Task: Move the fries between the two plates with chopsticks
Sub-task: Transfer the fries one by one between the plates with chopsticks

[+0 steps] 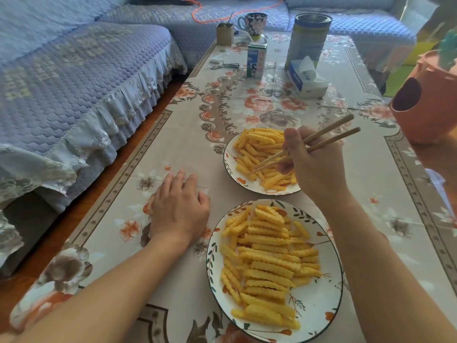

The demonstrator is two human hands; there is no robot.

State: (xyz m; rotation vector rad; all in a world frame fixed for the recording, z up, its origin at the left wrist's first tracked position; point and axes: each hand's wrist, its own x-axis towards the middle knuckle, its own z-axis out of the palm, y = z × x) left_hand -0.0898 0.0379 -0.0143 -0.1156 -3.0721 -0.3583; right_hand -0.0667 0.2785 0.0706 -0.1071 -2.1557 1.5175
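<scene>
Two white plates with leaf patterns stand on the flowered tablecloth. The near plate (319,308) carries a pile of crinkle-cut fries (267,263). The far plate (228,167) also holds fries (257,147). My right hand (314,167) grips a pair of wooden chopsticks (329,136) above the far plate. Their tips reach down among the fries at that plate's left side; whether they pinch a fry I cannot tell. My left hand (179,209) lies flat on the cloth, palm down, to the left of the near plate, holding nothing.
Farther back on the table stand a milk carton (257,60), a tissue pack (308,79), a tall tin (308,39), a floral mug (253,23) and a small box (225,33). An orange pot (425,105) sits at the right edge. A blue-covered sofa (74,82) runs along the left.
</scene>
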